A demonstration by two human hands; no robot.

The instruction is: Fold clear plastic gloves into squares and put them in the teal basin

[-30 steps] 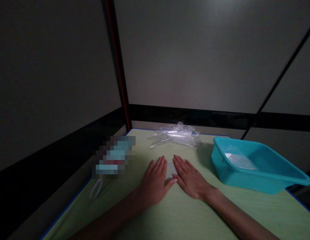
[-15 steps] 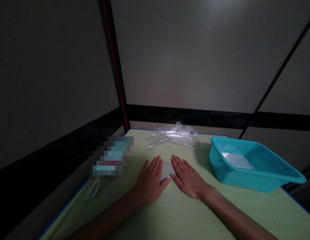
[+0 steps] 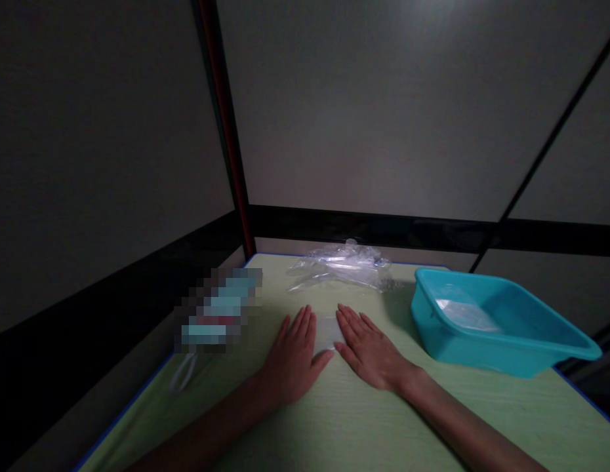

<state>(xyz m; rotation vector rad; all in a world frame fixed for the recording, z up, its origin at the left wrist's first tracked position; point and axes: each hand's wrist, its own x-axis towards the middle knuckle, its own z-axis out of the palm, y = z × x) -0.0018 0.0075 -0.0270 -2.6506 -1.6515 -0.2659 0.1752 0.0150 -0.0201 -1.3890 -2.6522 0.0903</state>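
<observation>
A small clear plastic sheet or bag (image 3: 325,333) lies flat on the pale green table (image 3: 354,426); which of the two it is I cannot tell. My left hand (image 3: 291,360) rests palm down at its left edge, fingers stretched forward and thumb reaching toward the middle. From the other side my right hand (image 3: 368,347) lies flat over the right edge, fingers extended. The thumbs nearly meet at the near edge of the plastic. Parts of it are hidden beneath both hands.
Crumpled clear plastic bags (image 3: 344,265) lie at the table's back. On the right stands a turquoise basin (image 3: 482,357) with flat clear plastic packets (image 3: 466,316) inside. A blurred-out item (image 3: 221,308) with a white strap (image 3: 183,372) sits at left. Wall panels border the table.
My left hand has shifted slightly to the left, so a little more of the plastic shows between the hands. The right hand has stayed nearly in place.
</observation>
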